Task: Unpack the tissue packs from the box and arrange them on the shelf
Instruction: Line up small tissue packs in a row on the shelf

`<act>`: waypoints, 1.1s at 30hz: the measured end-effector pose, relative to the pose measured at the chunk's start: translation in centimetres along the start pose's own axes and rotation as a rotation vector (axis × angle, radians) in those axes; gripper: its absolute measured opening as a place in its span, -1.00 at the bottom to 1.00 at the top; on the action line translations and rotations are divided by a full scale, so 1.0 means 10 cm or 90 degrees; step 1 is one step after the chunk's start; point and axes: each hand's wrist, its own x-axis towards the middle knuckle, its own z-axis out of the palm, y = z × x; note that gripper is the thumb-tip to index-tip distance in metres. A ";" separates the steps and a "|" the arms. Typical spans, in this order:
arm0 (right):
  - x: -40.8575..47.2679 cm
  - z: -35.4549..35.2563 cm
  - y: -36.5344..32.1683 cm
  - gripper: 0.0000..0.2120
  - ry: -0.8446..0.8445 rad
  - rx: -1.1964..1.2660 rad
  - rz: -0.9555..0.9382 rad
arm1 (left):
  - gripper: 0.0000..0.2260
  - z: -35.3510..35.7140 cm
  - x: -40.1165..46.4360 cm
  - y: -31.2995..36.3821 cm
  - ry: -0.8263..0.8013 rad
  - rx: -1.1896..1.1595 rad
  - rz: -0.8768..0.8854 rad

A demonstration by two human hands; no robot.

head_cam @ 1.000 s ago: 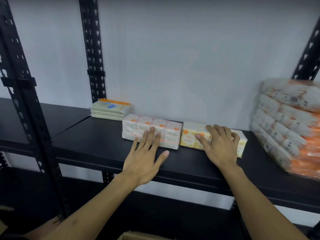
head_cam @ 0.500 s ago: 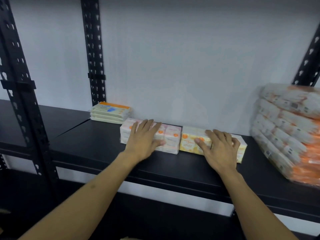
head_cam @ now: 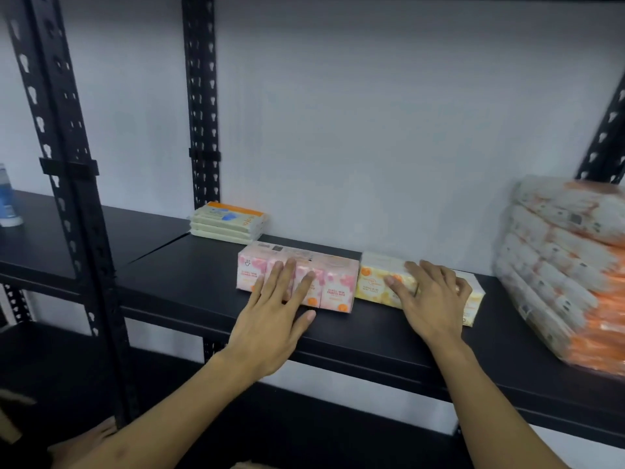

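Note:
A pink tissue multipack (head_cam: pixel 333 279) lies on the black shelf (head_cam: pixel 189 279) near the back wall. A yellow tissue multipack (head_cam: pixel 375 277) lies right beside it, the two touching end to end. My left hand (head_cam: pixel 275 314) has straight fingers pressed against the front face of the pink pack. My right hand (head_cam: pixel 431 296) rests on top of the yellow pack with its fingers spread and slightly bent over it. The box itself is barely in view at the bottom edge.
A flat stack of cream tissue packs (head_cam: pixel 228 221) sits at the back left of the shelf. A tall bundle of orange-and-white tissue packs (head_cam: pixel 568 265) leans at the right. Black perforated uprights (head_cam: pixel 67 184) stand at the left, and a blue-white item (head_cam: pixel 6 198) sits on the neighbouring shelf.
My left hand slid back from on top of the pink pack to its front face. My right hand stayed on the yellow pack. The view shifted slightly.

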 end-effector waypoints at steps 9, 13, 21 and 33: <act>0.01 -0.02 0.05 -0.41 -0.008 0.015 0.005 | -0.24 -0.41 0.86 0.30 -0.130 0.077 0.144; 0.02 -0.01 0.11 -0.37 0.005 0.009 0.014 | -0.51 -0.61 1.25 0.29 -0.063 0.078 0.073; 0.02 0.01 0.10 -0.34 0.005 0.004 0.023 | -0.54 -1.04 1.41 -0.19 0.095 -0.561 -0.284; -0.01 -0.04 0.07 -0.30 0.011 0.019 0.029 | -0.61 -0.52 0.93 -0.56 0.149 -0.835 -0.427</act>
